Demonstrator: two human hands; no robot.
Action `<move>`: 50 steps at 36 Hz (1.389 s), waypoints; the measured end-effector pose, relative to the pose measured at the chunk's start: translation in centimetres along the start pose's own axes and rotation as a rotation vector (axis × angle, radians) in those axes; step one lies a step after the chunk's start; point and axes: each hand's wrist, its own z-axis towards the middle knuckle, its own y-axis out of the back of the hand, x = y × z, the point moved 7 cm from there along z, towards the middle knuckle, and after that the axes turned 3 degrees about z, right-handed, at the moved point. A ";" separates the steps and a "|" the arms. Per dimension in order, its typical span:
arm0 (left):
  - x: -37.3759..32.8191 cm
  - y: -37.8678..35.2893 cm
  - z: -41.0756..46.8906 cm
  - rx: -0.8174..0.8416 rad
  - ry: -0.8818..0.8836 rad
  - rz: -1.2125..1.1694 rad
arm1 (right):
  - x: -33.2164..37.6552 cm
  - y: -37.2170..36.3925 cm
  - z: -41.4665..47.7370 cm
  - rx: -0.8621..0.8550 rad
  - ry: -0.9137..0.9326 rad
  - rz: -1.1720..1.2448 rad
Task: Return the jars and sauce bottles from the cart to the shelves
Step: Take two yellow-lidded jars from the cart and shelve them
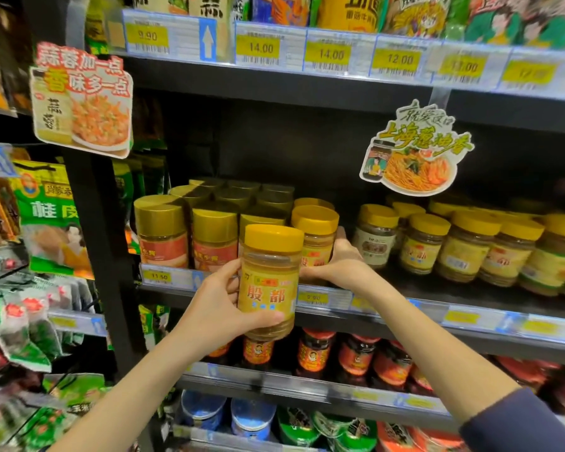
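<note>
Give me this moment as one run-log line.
left hand: holds yellow-lidded jar before shelf | right hand: grips matching jar on shelf | yellow-lidded jar not yet shelved

held jar (268, 282) before shelf (388, 308), second jar (315, 236) behind it on shelf

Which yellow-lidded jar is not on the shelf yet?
The jar the left hand grips, in front of the shelf; the jar in the right hand and all others stand on it.

Arms extended forward, left hand (219, 300) and right hand (340, 265) gripping.
</note>
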 end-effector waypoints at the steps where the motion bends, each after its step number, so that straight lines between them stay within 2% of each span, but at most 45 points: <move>1: -0.2 -0.3 0.1 -0.001 -0.003 -0.001 | 0.0 0.0 0.0 0.020 -0.004 0.009; 8: -2.6 -2.3 1.1 -0.009 -0.065 -0.001 | 0.6 4.4 -0.5 0.023 0.002 0.213; 13: -4.7 -4.1 2.7 -0.029 -0.093 0.010 | 2.8 8.8 -2.3 0.043 0.134 0.373; 19: -6.8 -7.4 4.8 -0.050 -0.122 -0.003 | 3.1 10.1 -3.6 0.216 0.166 0.305; 29: -8.5 -12.0 6.3 -0.034 -0.137 0.021 | 2.7 13.2 -3.5 0.024 0.235 0.268; 35: -8.5 -12.9 6.5 0.003 -0.160 0.139 | 1.8 13.9 -3.1 0.006 0.258 0.243; 40: -9.0 -11.8 5.7 0.026 -0.195 0.146 | 1.3 13.8 -2.3 0.039 0.270 0.239; 44: -8.4 -9.7 4.1 -0.014 -0.224 0.284 | 0.1 13.3 -1.4 0.046 0.237 0.266; 50: -5.8 -7.2 1.7 -0.003 -0.229 0.641 | -2.6 11.5 0.0 0.068 0.121 0.311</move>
